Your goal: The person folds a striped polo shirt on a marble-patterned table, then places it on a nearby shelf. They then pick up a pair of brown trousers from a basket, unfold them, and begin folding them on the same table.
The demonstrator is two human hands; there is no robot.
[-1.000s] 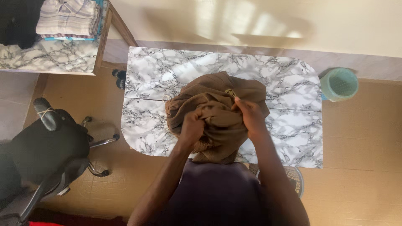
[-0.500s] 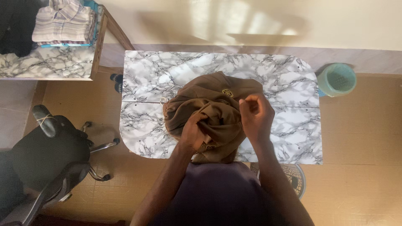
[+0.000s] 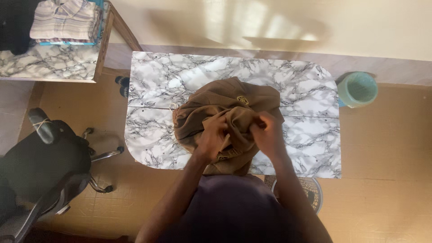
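Observation:
A crumpled brown garment (image 3: pixel 225 101) with a small pale emblem lies bunched on the middle of a marble-patterned table (image 3: pixel 157 76). My left hand (image 3: pixel 211 139) is closed on a fold of the cloth near its front. My right hand (image 3: pixel 266 134) grips the cloth just to the right, close beside the left hand. Part of the garment hangs over the table's near edge, in front of my dark shirt.
A black office chair (image 3: pixel 45 162) stands at the left. A second marble-topped surface (image 3: pixel 49 63) at the upper left carries folded striped shirts (image 3: pixel 65 20). A green plastic basket (image 3: pixel 357 89) stands on the floor at the right. A round patterned object (image 3: pixel 312 189) lies under the table's near right corner.
My right hand, lifted off the cloth half a second ago, has come back down and closed on the garment beside my left hand. The bundle has shifted slightly.

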